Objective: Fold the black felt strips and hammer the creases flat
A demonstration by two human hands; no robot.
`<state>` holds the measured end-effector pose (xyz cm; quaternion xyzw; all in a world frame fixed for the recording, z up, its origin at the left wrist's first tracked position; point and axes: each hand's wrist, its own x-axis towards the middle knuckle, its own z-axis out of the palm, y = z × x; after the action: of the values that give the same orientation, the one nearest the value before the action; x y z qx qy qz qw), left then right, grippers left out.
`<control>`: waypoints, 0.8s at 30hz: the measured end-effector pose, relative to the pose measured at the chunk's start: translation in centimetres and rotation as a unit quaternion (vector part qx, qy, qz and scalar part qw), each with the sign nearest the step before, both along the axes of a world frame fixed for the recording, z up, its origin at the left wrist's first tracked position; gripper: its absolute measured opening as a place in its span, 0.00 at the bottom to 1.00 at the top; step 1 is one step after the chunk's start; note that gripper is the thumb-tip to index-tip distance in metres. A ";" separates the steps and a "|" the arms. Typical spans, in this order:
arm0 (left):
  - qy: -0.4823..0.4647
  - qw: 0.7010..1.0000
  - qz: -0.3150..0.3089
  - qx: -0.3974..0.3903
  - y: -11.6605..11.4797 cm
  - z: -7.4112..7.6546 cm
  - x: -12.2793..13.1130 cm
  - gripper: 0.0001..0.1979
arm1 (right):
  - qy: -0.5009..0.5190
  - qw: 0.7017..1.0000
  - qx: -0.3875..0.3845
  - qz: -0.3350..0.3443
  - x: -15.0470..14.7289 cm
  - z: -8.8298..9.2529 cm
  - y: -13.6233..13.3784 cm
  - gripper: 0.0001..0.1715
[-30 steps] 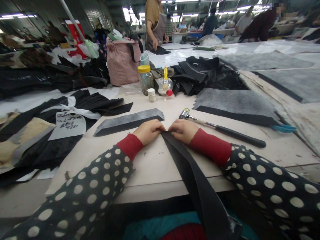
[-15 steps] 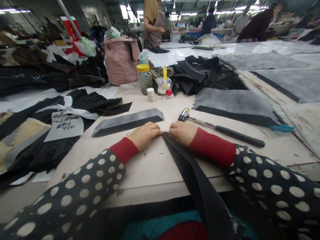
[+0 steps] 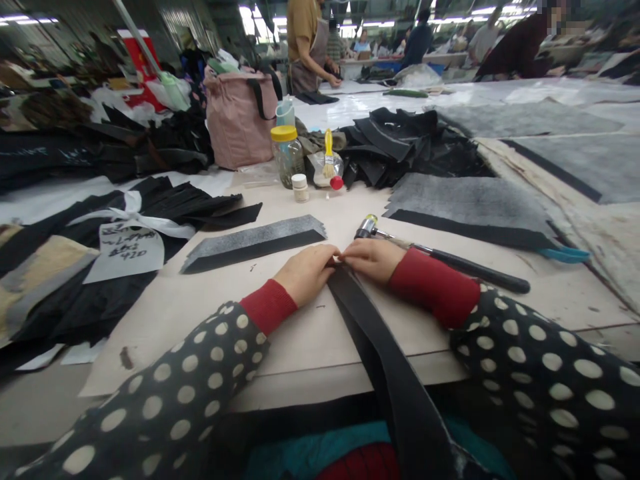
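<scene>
"Pinching what, out there on the table (image 3: 300, 343)?"

"The far end of a black strip (image 3: 395, 360); the left hand (image 3: 310, 270) has its thumb and fingertips drawn together on it from one side, the right hand (image 3: 373, 259) from the other; their fingertips all but meet."

"Any gap left in the fingers?"

"Next to none that I can see; both hands look closed down on that end; how the right thumb sits underneath, I cannot tell."

"And the rest of the strip?"

"It runs back between the forearms, two layers slightly spread, then over the near edge of the table, toward the wearer's lap."

"What lies close by?"

"Just beyond the right hand, a hammer (image 3: 480, 270), its head near the fingers and its handle pointing off to the right; past the left hand, a grey piece with a black edge (image 3: 255, 243), lying flat."

"Farther out?"

"A small white bottle (image 3: 300, 190), a jar with a yellow lid (image 3: 289, 160) and a yellow-handled brush (image 3: 329, 157); away to the left, a bundle of black pieces (image 3: 110, 300), with a handwritten tag (image 3: 125, 252) resting on it."
</scene>
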<state>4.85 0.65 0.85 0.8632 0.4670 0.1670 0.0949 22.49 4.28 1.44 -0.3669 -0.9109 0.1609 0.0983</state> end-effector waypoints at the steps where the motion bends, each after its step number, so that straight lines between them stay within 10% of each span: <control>1: -0.008 1.000 0.004 -0.002 -0.1 -0.2 0.0 0.12 | 0.037 0.998 -0.023 -0.034 0.6 -0.2 0.4 0.15; 7: 0.000 1.000 -0.010 0.010 -0.1 -0.3 -0.4 0.08 | 0.144 0.987 -0.037 -0.057 1.8 -1.1 1.4 0.12; 24: 0.050 0.996 -0.052 0.056 -0.3 -0.3 -0.2 0.11 | -0.033 0.993 0.089 0.068 1.0 -0.2 0.2 0.13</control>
<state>4.66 0.38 0.59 0.8973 0.4159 0.1447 0.0317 23.53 4.49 1.27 -0.2990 -0.9472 0.0730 0.0895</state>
